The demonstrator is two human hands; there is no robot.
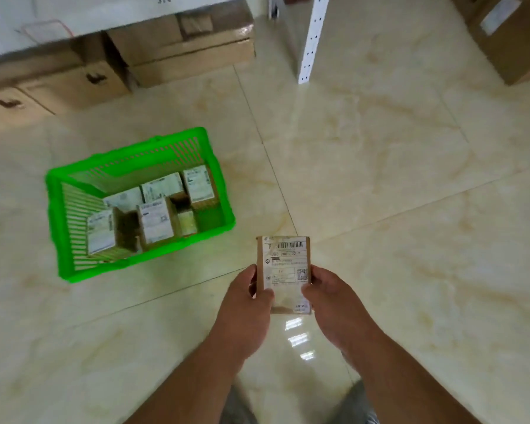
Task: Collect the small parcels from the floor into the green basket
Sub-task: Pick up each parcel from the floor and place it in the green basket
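While both hands, left hand [246, 304] and right hand [334, 304], pinch the small brown cardboard parcel [283, 272] by its side edges, the green plastic basket [74, 221] sits at ten o'clock across bare shiny tile floor [395, 194]. Label reads "780".

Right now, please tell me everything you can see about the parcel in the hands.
The parcel is a small flat box of brown cardboard with a white label bearing a barcode on top. It is held above the floor, label up. The left hand and right hand grip its near end, thumbs on the label. It is right of the basket.
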